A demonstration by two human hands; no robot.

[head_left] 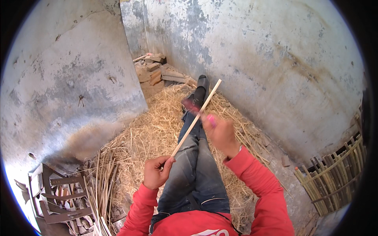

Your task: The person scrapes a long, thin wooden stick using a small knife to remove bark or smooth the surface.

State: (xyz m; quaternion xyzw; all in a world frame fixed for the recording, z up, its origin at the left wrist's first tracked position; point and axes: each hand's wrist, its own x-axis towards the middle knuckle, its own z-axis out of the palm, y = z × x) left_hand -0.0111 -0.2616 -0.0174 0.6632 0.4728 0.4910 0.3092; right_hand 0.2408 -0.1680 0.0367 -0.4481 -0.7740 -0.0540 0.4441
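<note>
My left hand (156,171) pinches the lower end of a long pale wooden strip (185,136), which slants up and to the right above my legs. Around the pink handle of a knife (212,120) my right hand (221,135) is closed, to the right of the strip's middle. The knife's blade is smeared by motion and appears to cross the strip near my feet. Whether the blade touches the strip I cannot tell.
My outstretched legs (193,169) lie over pale shavings (145,137). Several thin strips (103,185) lie at the left beside a dark metal frame (65,196). A slatted basket (334,179) stands at the right. Bricks (156,76) lie by the far wall (252,51).
</note>
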